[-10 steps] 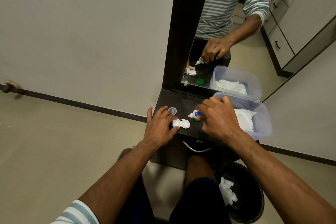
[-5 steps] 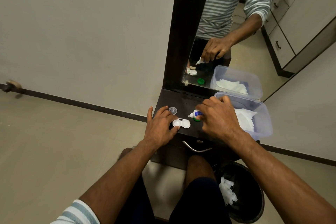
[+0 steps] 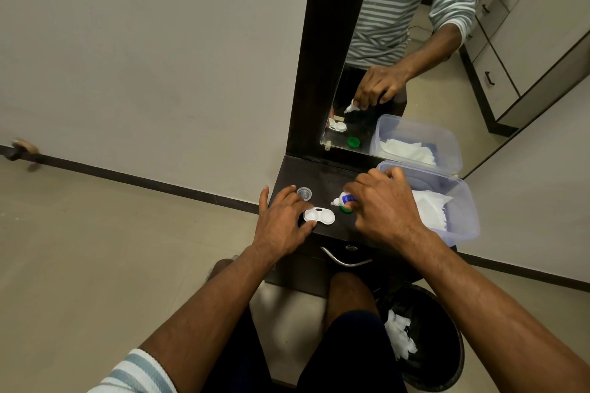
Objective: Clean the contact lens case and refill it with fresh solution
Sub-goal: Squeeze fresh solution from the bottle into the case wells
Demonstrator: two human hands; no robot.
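A white two-well contact lens case (image 3: 319, 216) lies open on the dark dresser top (image 3: 322, 175). My left hand (image 3: 282, 223) rests at its left end, thumb and fingertips touching the case. My right hand (image 3: 384, 209) grips a small solution bottle (image 3: 344, 200) with a blue label, tilted with its white nozzle pointing left and down, just right of the case. A green cap (image 3: 345, 209) lies under the bottle. A small clear cap (image 3: 304, 192) sits behind the case.
A clear plastic box (image 3: 463, 201) holding white tissues stands at the right of the dresser. A mirror (image 3: 399, 51) rises behind. A drawer handle (image 3: 344, 260) is below the top. A black bin (image 3: 421, 341) with used tissues sits on the floor at right.
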